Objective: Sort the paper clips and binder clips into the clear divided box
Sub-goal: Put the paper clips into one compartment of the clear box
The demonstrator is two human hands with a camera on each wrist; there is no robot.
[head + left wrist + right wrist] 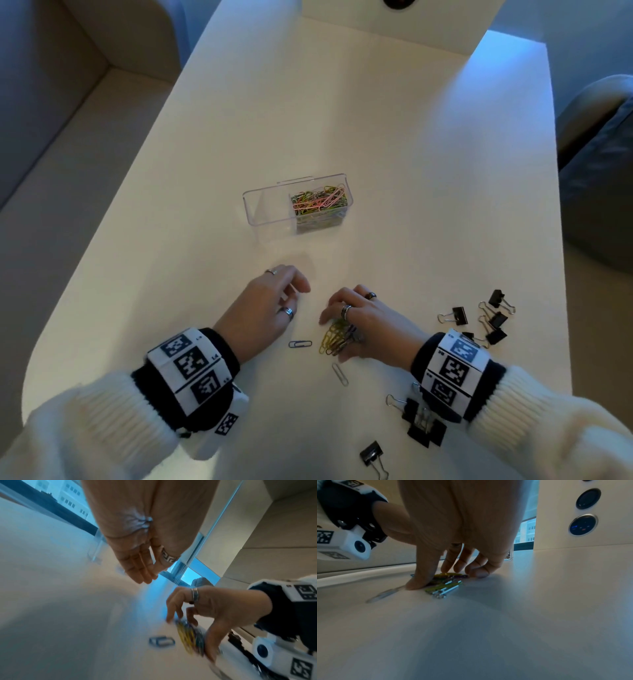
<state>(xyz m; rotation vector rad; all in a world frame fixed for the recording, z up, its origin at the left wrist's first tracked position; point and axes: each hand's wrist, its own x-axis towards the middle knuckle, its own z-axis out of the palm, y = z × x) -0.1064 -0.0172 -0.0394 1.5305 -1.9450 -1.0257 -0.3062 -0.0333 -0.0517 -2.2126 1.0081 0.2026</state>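
Yellow and grey paper clips [337,339] lie bunched on the table [411,171] under the right hand [363,318], whose curled fingers gather them for the box [267,209] beyond, a firm pinch likely next, while the left hand [265,305] hovers relaxed, empty.

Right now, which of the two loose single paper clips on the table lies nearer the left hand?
The blue clip, lying crosswise just below the left hand. The silver clip lies farther off, below the yellow bunch under the right hand.
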